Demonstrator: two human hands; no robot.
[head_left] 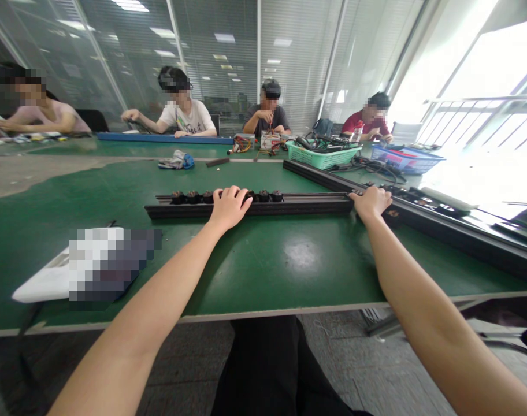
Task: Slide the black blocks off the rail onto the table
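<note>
A long black rail (289,205) lies across the green table (263,260) in front of me, with several small dark round parts (270,196) sitting in a row along its top. My left hand (229,207) rests over the rail's middle, fingers curled over the row of parts. My right hand (371,202) grips the rail's right end, fingers wrapped round it.
A second long black rail (441,222) runs diagonally along the right side. A green basket (323,156) and a blue basket (404,159) with cables stand behind. A white and dark object (85,266) lies at the near left. Several other people sit at the far side.
</note>
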